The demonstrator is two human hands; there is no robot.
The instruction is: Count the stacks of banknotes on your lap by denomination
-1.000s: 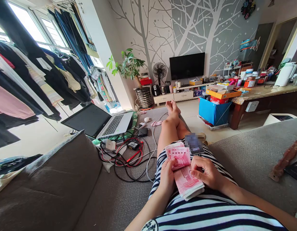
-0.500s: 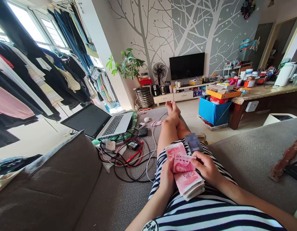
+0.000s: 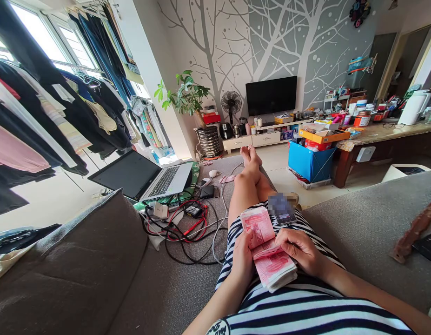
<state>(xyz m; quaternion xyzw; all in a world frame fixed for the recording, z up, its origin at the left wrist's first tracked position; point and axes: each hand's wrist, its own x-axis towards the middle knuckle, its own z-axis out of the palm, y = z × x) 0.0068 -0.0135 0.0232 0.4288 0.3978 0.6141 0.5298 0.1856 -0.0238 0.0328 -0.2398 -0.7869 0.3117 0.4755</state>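
A thick stack of red banknotes [image 3: 274, 270] rests on my lap over striped cloth. My left hand [image 3: 242, 253] is closed round the stack's left side, thumb on top. Beyond the thumb, some notes [image 3: 257, 223] lie folded away from me. My right hand [image 3: 301, 249] pinches the edge of a bent banknote [image 3: 266, 250] between thumb and fingers, above the middle of the stack. Just past the right hand, a phone [image 3: 285, 217] lies on my thigh, its upper part blurred out.
On the sofa to the left sit an open laptop [image 3: 169, 181] and tangled cables [image 3: 187, 232] with chargers. A grey cushion [image 3: 69, 270] stands nearer. To the right are a blue box [image 3: 311, 162], a cluttered table [image 3: 375, 131] and a dark keypad device [image 3: 427, 246] on the sofa.
The note that stood raised with its portrait side showing has folded down toward the stack. My right hand has shifted slightly, its fingers curling lower. My left hand stays put.
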